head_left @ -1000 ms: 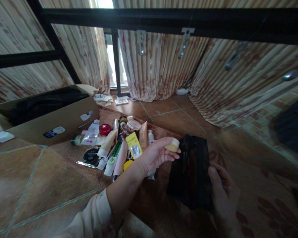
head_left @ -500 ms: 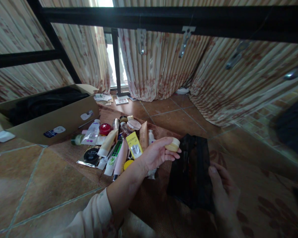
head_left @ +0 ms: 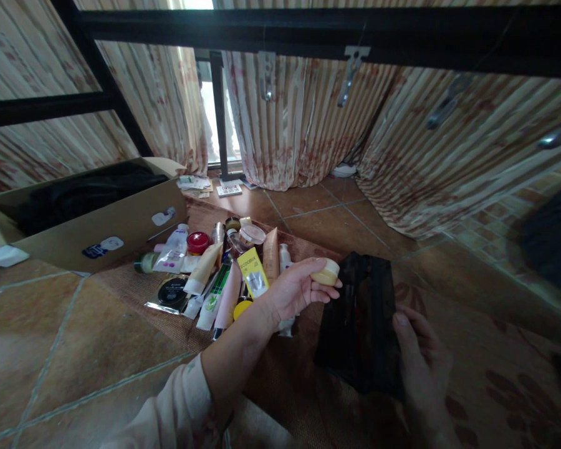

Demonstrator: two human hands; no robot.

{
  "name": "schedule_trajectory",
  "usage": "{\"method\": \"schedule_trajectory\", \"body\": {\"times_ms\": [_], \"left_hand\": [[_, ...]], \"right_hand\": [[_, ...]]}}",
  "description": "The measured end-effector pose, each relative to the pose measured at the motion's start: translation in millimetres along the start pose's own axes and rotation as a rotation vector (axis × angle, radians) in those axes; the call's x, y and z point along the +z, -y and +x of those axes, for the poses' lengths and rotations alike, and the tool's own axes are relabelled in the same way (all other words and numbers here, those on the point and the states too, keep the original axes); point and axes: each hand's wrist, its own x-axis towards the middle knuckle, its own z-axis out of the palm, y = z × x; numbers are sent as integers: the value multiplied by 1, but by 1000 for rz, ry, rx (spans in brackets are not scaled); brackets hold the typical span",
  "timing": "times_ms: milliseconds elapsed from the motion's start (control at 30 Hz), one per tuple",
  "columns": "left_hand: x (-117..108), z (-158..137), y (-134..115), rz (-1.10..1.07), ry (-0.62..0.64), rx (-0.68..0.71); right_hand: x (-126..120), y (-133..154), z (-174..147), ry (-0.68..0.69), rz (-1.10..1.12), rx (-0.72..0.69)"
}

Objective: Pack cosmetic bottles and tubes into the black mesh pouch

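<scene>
Striped curtains (head_left: pixel 290 125) hang beyond the black pouch, which serves as reference for all positions. A brown woven mat (head_left: pixel 187 330) spreads to the left of the pouch. A cardboard box (head_left: pixel 131 227) stands farther left of the pouch and beyond it, with black material (head_left: pixel 84 190) inside.

The black pouch (head_left: pixel 358 330) itself is tilted; its inside is too dark to read. The right hand (head_left: pixel 423 355) grips the pouch's right edge, thumb on the near face. The left hand (head_left: pixel 297 293) is at the pouch's upper left, palm partly turned up, pinching a small jar between thumb and fingers.

Left of the pouch, loosely heaped on the mat, are a pink tube (head_left: pixel 229 296), a peach tube (head_left: pixel 271 255), a yellow carton (head_left: pixel 252 274) printed with lettering, a black round compact (head_left: pixel 172 291) and a red-lidded jar (head_left: pixel 198 243).

The smallest article noted, the small jar (head_left: pixel 325 272), is pale yellow with a whitish top and sits just beside the pouch's upper left edge; contact between the two cannot be determined.
</scene>
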Motion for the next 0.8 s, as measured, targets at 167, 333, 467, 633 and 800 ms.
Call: {"method": "schedule_trajectory", "body": {"times_ms": [167, 333, 467, 633, 800], "left_hand": [[0, 0, 0, -1, 1, -1], [1, 0, 0, 5, -2, -5], [1, 0, 0, 8, -4, -10], [0, 0, 1, 19, -2, 5], [-1, 0, 1, 23, 3, 8]], "right_hand": [[0, -1, 1, -15, -32, -27], [1, 0, 1, -8, 3, -10], [1, 0, 0, -14, 16, 33], [1, 0, 0, -11, -12, -10], [1, 0, -1, 3, 18, -8]]}}
